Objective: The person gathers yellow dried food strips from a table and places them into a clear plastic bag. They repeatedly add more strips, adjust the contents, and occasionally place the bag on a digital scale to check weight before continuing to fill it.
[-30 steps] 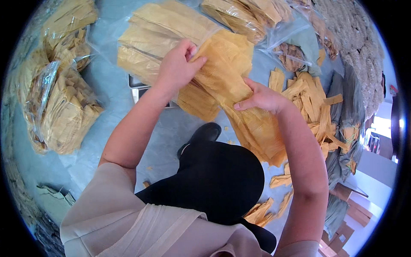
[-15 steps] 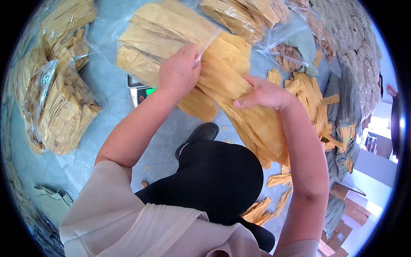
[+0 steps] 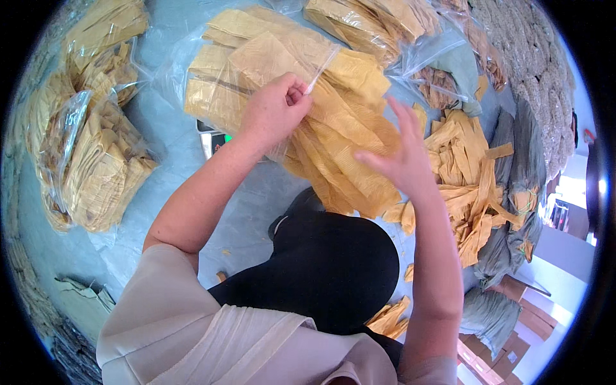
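Note:
In the middle lies a clear plastic bag [image 3: 323, 66] partly filled with long, wrinkled yellow sheets [image 3: 359, 144] whose kind I cannot make out. Several sheets stick out of its mouth, fanning toward the lower right. My left hand [image 3: 274, 110] pinches the mouth edge of the bag, fingers curled. Just right of the protruding sheets, my right hand [image 3: 410, 154] is open, thumb and fingers spread, slightly blurred. It holds nothing, and whether its thumb touches the sheets I cannot tell. A small scale [image 3: 210, 144] with a green display shows partly beneath the bag, mostly hidden by my left forearm.
Filled clear bags [image 3: 106, 170] of similar sheets lie at the left, with another filled bag [image 3: 366, 25] at the far side. Loose yellow strips [image 3: 459, 144] are heaped at the right beside grey-green sacks [image 3: 523, 147]. Cardboard boxes [image 3: 536, 317] stand at the lower right.
My right hand has let go of the sheets, its fingers now spread apart. The protruding sheets have shifted and fanned out. My left hand still grips the bag's edge.

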Action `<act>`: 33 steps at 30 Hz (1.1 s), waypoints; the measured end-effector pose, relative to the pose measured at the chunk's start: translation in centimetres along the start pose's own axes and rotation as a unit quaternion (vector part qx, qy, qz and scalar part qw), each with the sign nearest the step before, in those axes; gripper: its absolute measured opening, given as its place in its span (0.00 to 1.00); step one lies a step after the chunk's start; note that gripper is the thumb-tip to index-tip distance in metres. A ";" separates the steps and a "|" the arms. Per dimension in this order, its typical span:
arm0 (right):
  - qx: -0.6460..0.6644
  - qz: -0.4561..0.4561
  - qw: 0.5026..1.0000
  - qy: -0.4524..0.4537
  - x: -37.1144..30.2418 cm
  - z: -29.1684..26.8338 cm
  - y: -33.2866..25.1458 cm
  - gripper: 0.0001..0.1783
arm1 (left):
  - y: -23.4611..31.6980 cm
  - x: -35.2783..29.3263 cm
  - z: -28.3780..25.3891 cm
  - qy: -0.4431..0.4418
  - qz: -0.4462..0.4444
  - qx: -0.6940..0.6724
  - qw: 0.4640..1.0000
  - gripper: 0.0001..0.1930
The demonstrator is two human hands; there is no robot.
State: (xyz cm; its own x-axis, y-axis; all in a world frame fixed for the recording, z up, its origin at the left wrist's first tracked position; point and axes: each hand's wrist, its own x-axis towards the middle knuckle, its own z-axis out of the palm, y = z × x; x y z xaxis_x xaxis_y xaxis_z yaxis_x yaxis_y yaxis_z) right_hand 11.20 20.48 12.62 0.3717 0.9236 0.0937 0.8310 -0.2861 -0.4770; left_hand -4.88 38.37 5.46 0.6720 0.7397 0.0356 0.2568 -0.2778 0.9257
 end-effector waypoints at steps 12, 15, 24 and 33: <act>0.282 0.172 0.943 0.048 -0.3 0.4 4.2 0.23 | 2.2 -0.3 0.4 -0.129 0.024 0.020 0.991 0.06; 0.114 0.102 0.988 0.027 4.1 1.8 3.4 0.22 | 1.8 0.1 0.7 -0.123 0.016 -0.001 0.992 0.06; 0.266 0.095 0.959 0.035 -0.5 8.0 2.9 0.18 | 1.0 -1.3 2.8 -0.096 0.063 0.095 0.989 0.05; 0.200 0.166 0.954 0.148 -5.2 3.7 0.9 0.23 | 1.1 -5.4 -1.0 0.060 0.062 -0.070 0.994 0.07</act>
State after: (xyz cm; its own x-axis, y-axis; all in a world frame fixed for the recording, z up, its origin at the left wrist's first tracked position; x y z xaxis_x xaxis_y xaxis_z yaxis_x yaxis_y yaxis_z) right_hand 8.42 16.34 8.47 0.7364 0.6700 0.0937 0.4454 -0.3758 -0.8126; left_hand -8.98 34.67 6.70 0.6029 0.7749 0.1899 0.0714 -0.2894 0.9545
